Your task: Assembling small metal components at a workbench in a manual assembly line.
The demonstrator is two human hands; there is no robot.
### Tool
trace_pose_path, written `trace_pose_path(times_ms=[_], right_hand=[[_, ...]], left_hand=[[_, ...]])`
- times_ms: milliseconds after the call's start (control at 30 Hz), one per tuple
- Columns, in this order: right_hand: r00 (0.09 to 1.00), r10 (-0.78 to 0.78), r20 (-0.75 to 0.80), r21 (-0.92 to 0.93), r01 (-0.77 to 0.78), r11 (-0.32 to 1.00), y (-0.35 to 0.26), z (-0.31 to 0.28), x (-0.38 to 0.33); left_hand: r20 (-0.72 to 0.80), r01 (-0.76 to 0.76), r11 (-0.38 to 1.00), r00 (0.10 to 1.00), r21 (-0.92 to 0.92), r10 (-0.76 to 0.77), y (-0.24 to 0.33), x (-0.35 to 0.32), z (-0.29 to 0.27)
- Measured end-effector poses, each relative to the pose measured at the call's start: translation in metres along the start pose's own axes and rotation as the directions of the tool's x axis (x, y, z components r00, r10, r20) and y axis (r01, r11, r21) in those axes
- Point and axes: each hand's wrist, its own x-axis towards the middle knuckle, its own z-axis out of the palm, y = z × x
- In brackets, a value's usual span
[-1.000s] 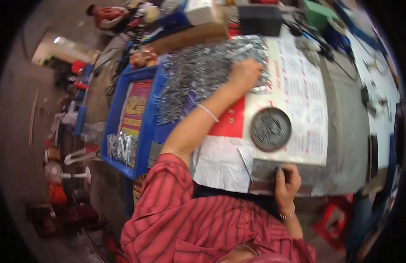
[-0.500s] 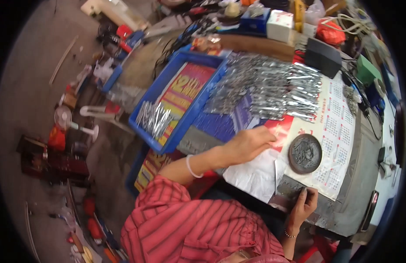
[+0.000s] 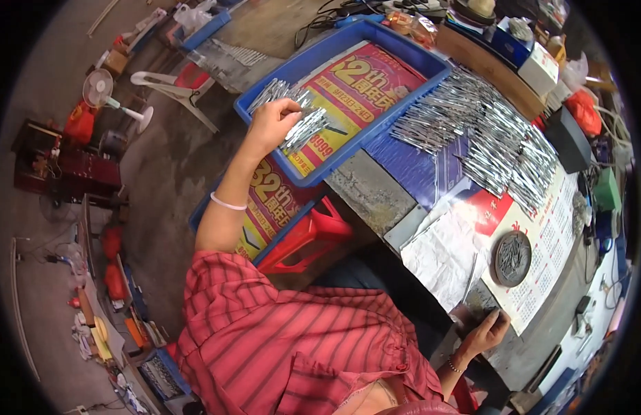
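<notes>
Your left hand [image 3: 273, 126] over heap of slim silver metal pieces [image 3: 308, 131], left end of blue rectangular plastic tray [image 3: 388, 131]. Fingers bunched; can't tell if pinching piece. Your right hand [image 3: 488, 332] at near edge of grey bench [image 3: 370, 188], thumb and index drawn together; can't tell what's between. More silver pieces [image 3: 507, 135] side by side on bench, probably for easy pickup. Round dark dish [image 3: 498, 270] of small dark pins [image 3: 514, 257] near right hand, likely for short reach. Colourful printed sheet [image 3: 355, 90] under heap, maybe as liner.
</notes>
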Motion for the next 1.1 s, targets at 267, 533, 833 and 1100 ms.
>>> trace_pose_path(times_ms=[267, 533, 833, 1100], right_hand=[[0.997, 0.018, 0.069, -0.079, -0.012, 0.997, -0.011, 0.005, 0.002], [0.996, 0.057, 0.07, -0.142, -0.046, 0.989, -0.001, 0.002, 0.001], [0.992, 0.066, 0.107, -0.122, -0.053, 0.991, 0.003, -0.002, 0.0], [0.994, 0.069, 0.09, -0.053, -0.065, 0.997, 0.008, -0.003, -0.004]], left_hand=[[-0.079, 0.029, 0.998, 0.997, 0.05, -0.025, -0.03, 0.006, 0.013], [-0.107, 0.055, 0.952, 0.994, 0.3, -0.024, -0.04, 0.011, 0.012], [0.018, 0.031, 0.818, 0.999, 0.574, -0.05, -0.038, 0.019, 0.02], [0.062, -0.004, 0.763, 0.997, 0.646, -0.048, -0.034, 0.016, 0.023]])
